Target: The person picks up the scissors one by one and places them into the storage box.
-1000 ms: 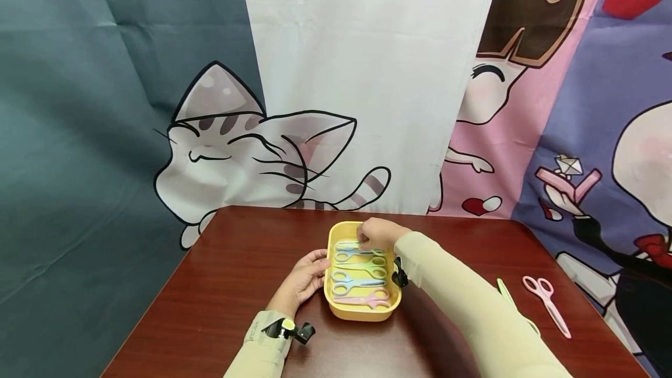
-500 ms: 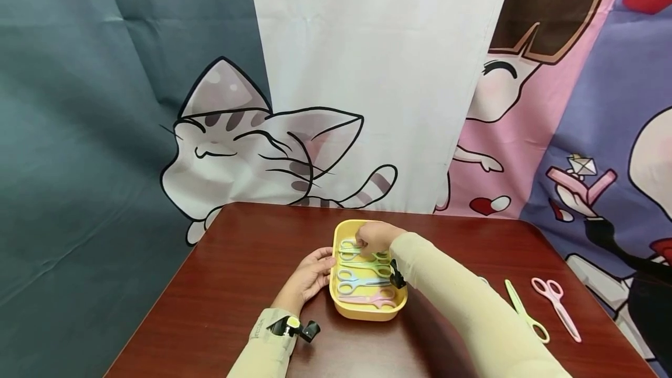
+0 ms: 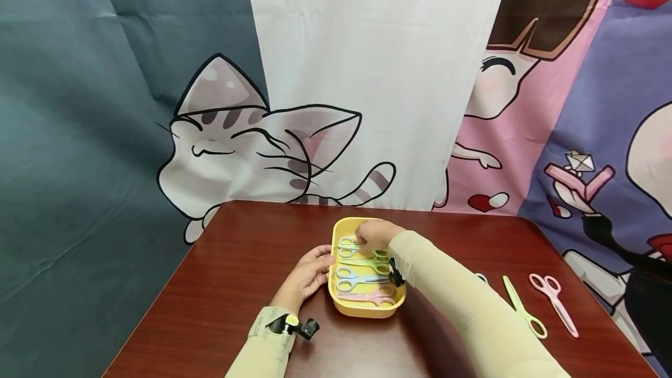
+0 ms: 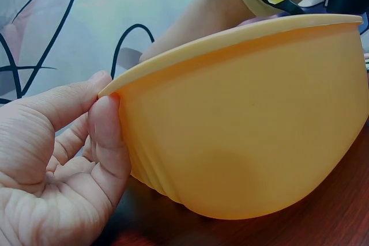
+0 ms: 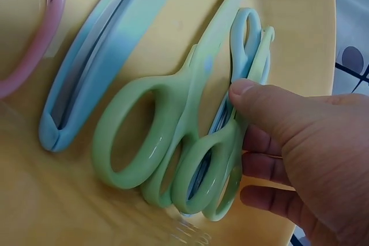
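Tray, yellow (image 3: 366, 311): one, sitting flat on the red-brown table (image 3: 252, 261), holding scissors laid crosswise.

Left hand (image 3: 310, 275): stationed at the tray's 9 o'clock; thumb and fingertip are pinching the rim, closed with no spare gap.

Right hand (image 3: 379, 234): reaching inside at 12 to 1 o'clock; thumb and fingers are closing in a pinch on the green scissors (image 5: 229, 137) near the pivot, the lower fingers curling behind.

Contents, from 12 o'clock down to 6: the pinched green pair is lying along and partly over a light blue pair (image 5: 242, 64); a second green pair (image 5: 174, 93) is resting just beside; then a blue pair (image 5: 124, 44); then a pink pair (image 3: 371, 297) at 6 o'clock. Whether the pinch is also catching the light blue pair, one cannot tell.

Outside, towards 3 to 4 o'clock: a loose green pair (image 3: 518, 306) and, beyond it, a loose pink pair (image 3: 564, 312) are lying on the table; a blue edge is showing beside the right sleeve, mostly hidden.

Handling note, as judged: handling the pinched pair is calling for a light grip near the pivot, kept parallel to its neighbours, freeing overlapping loops before any shift; the rim hand is best bracing sideways, not pressing down, lest the tray tip.
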{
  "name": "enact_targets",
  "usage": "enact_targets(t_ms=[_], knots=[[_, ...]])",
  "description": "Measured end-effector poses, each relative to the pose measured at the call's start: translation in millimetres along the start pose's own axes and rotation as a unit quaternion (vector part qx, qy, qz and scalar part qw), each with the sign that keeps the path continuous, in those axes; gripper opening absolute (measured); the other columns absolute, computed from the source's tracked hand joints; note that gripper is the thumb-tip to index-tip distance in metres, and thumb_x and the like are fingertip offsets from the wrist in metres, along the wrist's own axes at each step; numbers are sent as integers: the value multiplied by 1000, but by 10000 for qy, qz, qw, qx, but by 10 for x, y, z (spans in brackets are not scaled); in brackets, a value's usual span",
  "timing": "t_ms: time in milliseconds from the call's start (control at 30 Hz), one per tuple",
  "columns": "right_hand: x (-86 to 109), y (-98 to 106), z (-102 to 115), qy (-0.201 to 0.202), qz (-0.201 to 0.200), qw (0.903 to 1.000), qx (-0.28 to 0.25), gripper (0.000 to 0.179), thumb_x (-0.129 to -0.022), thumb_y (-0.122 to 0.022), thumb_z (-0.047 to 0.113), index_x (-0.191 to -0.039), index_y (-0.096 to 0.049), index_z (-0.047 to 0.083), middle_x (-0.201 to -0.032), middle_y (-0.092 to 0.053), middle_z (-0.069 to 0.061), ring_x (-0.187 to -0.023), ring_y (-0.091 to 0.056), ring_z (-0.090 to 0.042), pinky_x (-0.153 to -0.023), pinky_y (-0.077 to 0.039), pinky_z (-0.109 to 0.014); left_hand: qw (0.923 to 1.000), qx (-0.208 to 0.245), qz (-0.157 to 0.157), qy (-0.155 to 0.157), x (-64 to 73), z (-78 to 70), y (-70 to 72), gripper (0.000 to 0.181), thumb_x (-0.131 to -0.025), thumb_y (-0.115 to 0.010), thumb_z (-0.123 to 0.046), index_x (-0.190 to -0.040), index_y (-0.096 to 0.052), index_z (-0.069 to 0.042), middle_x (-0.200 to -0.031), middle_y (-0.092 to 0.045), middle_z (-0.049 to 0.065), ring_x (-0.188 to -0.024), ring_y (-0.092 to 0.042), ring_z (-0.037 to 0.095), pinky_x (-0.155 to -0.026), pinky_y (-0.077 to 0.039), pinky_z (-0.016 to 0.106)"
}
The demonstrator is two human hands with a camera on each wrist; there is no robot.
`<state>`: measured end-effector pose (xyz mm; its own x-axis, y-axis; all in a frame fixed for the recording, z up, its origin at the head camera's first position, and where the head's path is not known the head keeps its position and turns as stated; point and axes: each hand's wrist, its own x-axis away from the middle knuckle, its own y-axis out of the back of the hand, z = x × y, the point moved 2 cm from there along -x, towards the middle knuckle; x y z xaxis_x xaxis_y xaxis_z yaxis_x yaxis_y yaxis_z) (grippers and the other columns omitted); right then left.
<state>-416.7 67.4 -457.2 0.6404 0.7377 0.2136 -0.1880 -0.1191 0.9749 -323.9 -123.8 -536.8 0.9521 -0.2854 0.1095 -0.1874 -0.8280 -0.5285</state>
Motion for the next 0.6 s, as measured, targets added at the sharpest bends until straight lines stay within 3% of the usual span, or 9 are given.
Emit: enact_targets(t_ms=[167, 233, 300, 433, 600], knots=[[41, 13, 3, -541, 122, 9985, -31, 27, -89, -77, 23, -78, -54, 13, -69, -41, 6, -64, -35, -12, -62, -35, -29, 10000, -23, 27, 26, -8, 21, 10, 25, -102, -51, 5, -125, -48, -3, -103, -65, 6, -80, -68, 12, -63, -57, 23], [85, 24, -37, -690, 59, 9975, -100, 21, -88, -79, 28, -92, -64, 13, -81, -55, 4, -73, -47, -13, -70, -45, -31, 10000, -35, 75, 28, -13, 33, 5, 27, -102, -51, 5, -128, -46, -1, -103, -65, 5, -82, -68, 13, -65, -57, 24], [157, 66, -85, -728, -135, 9970, -210, 29, -88, -79, 31, -106, -69, 11, -96, -63, 1, -85, -55, -14, -81, -50, -34, 10000, -36, 90, 23, -11, 38, -4, 28, -102, -51, 5, -129, -45, 0, -102, -65, 5, -81, -67, 12, -65, -57, 24], [406, 232, -244, -384, -978, 9933, -478, 33, -92, -75, 26, -116, -69, 4, -105, -66, -7, -95, -61, -21, -89, -52, -41, 10000, 14, 54, 14, 1, 27, -15, 28, -101, -52, 5, -128, -46, -2, -99, -65, 4, -75, -65, 10, -62, -56, 22], [906, 444, -554, -485, -2017, 9750, -800, 27, -91, -74, 21, -110, -68, 4, -104, -66, -11, -96, -63, -28, -88, -53, -48, 10000, -1, 42, 11, 10, -7, 4, 30, -102, -50, 5, -131, -44, 0, -100, -63, 4, -76, -65, 10, -62, -56, 22]])
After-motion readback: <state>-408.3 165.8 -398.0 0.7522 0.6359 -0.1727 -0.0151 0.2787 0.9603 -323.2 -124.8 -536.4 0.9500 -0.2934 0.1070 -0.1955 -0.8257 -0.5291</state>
